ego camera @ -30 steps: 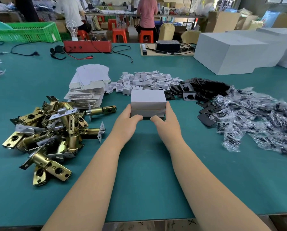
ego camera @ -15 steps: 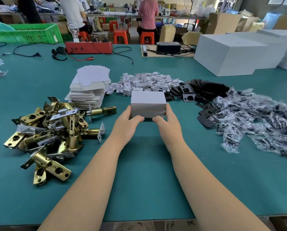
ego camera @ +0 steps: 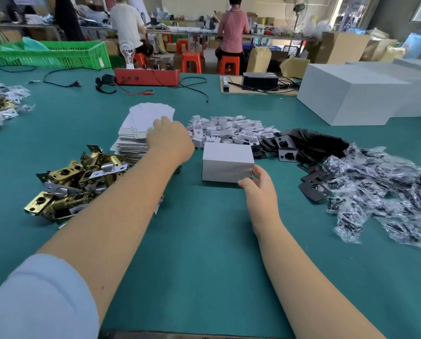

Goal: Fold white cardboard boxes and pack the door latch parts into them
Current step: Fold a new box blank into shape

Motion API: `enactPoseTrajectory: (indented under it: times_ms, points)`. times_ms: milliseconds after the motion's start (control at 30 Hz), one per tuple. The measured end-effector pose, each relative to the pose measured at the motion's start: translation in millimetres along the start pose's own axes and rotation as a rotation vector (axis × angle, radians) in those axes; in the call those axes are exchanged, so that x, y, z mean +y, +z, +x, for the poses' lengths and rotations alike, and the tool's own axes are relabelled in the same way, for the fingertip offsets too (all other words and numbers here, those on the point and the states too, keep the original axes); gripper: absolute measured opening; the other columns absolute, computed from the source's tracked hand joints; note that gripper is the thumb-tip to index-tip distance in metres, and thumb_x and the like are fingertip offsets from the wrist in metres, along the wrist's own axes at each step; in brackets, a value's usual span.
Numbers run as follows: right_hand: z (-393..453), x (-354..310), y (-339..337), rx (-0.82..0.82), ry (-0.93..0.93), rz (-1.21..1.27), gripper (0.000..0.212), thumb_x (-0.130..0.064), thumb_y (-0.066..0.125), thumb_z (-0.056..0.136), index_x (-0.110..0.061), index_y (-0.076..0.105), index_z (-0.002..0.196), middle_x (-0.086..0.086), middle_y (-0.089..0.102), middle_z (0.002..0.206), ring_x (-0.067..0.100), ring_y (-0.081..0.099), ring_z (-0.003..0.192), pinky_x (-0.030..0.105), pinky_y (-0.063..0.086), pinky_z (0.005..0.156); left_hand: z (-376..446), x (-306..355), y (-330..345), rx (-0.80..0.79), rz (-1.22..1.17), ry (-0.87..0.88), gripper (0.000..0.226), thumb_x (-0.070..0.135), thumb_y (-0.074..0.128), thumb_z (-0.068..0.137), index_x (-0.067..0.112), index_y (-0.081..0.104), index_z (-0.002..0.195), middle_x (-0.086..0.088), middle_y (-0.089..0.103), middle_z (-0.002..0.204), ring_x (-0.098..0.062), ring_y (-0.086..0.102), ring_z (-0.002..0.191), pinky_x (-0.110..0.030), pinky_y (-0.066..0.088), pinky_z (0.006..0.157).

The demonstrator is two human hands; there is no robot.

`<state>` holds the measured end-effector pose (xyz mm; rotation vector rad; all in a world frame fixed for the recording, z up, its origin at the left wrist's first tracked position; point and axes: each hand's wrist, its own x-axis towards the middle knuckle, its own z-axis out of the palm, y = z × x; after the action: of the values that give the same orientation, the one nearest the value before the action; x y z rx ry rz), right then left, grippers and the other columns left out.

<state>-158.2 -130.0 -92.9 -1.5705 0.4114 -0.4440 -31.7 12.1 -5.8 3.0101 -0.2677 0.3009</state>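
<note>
On the stack of flat box blanks (ego camera: 141,128), the left hand (ego camera: 166,138) rests, fingers curled on the top sheet (grip unclear); peel one blank only; the right hand (ego camera: 259,183) lightly pinches the closed white box (ego camera: 226,160) at its corner, steadying it.

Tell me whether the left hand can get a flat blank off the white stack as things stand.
Probably yes: the left hand is already over the stack of flat blanks, with nothing between them. Its fingertips are hidden, so contact is unclear.
</note>
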Motion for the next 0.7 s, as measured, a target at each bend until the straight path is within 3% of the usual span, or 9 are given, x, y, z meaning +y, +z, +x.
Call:
enactPoseTrajectory:
  times_ms: [133, 267, 467, 600, 700]
  points:
    - [1.5, 1.6, -1.0, 0.008, 0.011, -0.039, 0.051, -0.017, 0.053, 0.088, -0.031, 0.043, 0.135, -0.014, 0.049, 0.125, 0.004, 0.047, 0.115, 0.021, 0.036, 0.079, 24.4, -23.1, 5.6, -0.078, 0.182, -0.032, 0.052, 0.017, 0.049, 0.094, 0.005, 0.03, 0.141, -0.019, 0.038, 0.141, -0.034, 0.035, 0.13, -0.043, 0.035, 0.099]
    - [3.4, 2.3, -0.4, 0.018, 0.012, -0.052, 0.05, -0.016, 0.054, 0.087, -0.031, 0.043, 0.134, -0.014, 0.051, 0.123, 0.004, 0.049, 0.114, 0.016, 0.036, 0.073, 25.9, -30.9, 16.5, -0.128, 0.286, -0.009, 0.042, 0.012, 0.048, 0.092, 0.008, 0.043, 0.133, -0.015, 0.05, 0.132, -0.032, 0.043, 0.123, -0.04, 0.037, 0.096]
    - [4.4, 1.9, 0.6, 0.032, 0.01, -0.071, 0.05, -0.018, 0.054, 0.088, -0.031, 0.043, 0.135, -0.014, 0.051, 0.119, -0.01, 0.05, 0.098, 0.012, 0.036, 0.064, 18.1, -24.2, 21.0, 0.053, 0.386, 0.135, 0.03, 0.009, 0.049, 0.091, 0.011, 0.055, 0.12, -0.01, 0.055, 0.117, -0.028, 0.047, 0.114, -0.037, 0.039, 0.087]
    - [4.5, 4.0, -0.7, 0.035, 0.018, -0.073, 0.05, -0.019, 0.053, 0.088, -0.029, 0.042, 0.136, -0.013, 0.05, 0.121, -0.005, 0.05, 0.104, 0.012, 0.035, 0.067, 8.7, -17.8, 13.5, 0.184, 0.286, 0.174, 0.027, -0.001, 0.051, 0.087, 0.008, 0.062, 0.11, -0.011, 0.059, 0.105, -0.031, 0.052, 0.106, -0.034, 0.034, 0.071]
    - [4.6, 2.6, -0.5, 0.068, 0.013, -0.041, 0.045, -0.018, 0.053, 0.09, -0.028, 0.045, 0.133, -0.018, 0.05, 0.112, -0.013, 0.047, 0.094, 0.012, 0.034, 0.068, -6.7, -6.8, 1.7, 0.335, 0.166, 0.221, 0.029, -0.006, 0.049, 0.082, 0.007, 0.065, 0.104, -0.011, 0.062, 0.097, -0.031, 0.054, 0.092, -0.031, 0.031, 0.062]
